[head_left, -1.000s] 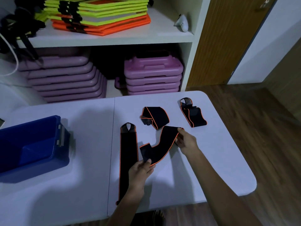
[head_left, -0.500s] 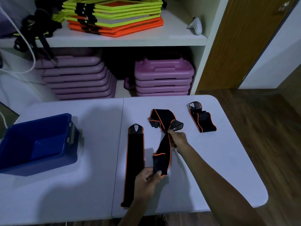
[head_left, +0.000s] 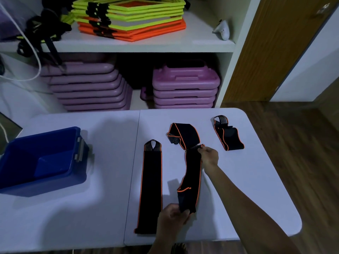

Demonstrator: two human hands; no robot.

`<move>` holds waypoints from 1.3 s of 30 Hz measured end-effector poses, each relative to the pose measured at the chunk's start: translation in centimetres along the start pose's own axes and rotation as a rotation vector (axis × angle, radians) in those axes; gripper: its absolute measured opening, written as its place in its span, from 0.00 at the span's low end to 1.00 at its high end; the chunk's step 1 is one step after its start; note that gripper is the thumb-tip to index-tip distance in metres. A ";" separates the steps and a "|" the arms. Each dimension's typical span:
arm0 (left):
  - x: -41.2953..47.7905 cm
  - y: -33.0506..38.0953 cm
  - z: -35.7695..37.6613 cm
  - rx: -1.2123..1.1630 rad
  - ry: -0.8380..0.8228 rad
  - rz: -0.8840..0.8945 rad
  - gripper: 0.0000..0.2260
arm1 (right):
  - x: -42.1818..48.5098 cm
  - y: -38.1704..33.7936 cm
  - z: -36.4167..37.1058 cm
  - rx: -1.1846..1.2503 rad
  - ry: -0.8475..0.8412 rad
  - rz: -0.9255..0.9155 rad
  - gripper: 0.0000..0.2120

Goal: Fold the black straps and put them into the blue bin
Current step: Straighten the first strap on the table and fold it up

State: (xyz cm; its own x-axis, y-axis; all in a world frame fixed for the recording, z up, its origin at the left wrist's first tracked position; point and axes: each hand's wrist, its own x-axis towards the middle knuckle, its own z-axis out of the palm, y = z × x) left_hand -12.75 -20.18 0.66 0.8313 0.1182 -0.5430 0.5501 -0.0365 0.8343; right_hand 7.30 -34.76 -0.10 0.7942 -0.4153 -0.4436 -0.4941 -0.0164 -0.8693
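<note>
Black elastic straps with orange edge piping: long flat one (head_left: 151, 187), held one (head_left: 191, 173), folded one (head_left: 229, 137); strap ends striped black/grey with orange. Deep blue plastic bin (head_left: 42, 180), grey latch. White folding table (head_left: 91, 217). Purple plastic step platforms stacked (head_left: 185, 88). Neon yellow and orange flat frames (head_left: 132, 19) with black bands. White shelf unit (head_left: 128, 45). Brown wooden door (head_left: 271, 52) and floor.

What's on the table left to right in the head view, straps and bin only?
blue bin → flat strap → held strap, gripped by left hand and right hand → folded strap
</note>
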 end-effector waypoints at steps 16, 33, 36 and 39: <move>0.6 1.7 0.9 -0.210 -0.069 0.021 0.03 | -1.9 -10.6 -2.1 0.248 -0.101 -0.265 0.07; 4.3 17.7 -3.2 0.197 0.150 0.601 0.11 | -10.1 -16.1 -3.4 0.402 -0.481 -0.440 0.04; 4.9 20.9 -2.5 0.150 0.043 0.701 0.11 | -11.2 -17.1 -4.1 0.404 -0.504 -0.484 0.03; 4.5 21.7 -2.3 0.109 -0.027 0.729 0.05 | -11.8 -17.9 -4.9 0.408 -0.490 -0.522 0.04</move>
State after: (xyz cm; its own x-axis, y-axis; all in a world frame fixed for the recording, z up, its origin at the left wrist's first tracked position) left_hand 2.76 -18.19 16.56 0.9899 0.0016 0.1420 -0.1389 -0.1950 0.9709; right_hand 5.06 -33.99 21.78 0.9971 0.0000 0.0764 0.0735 0.2737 -0.9590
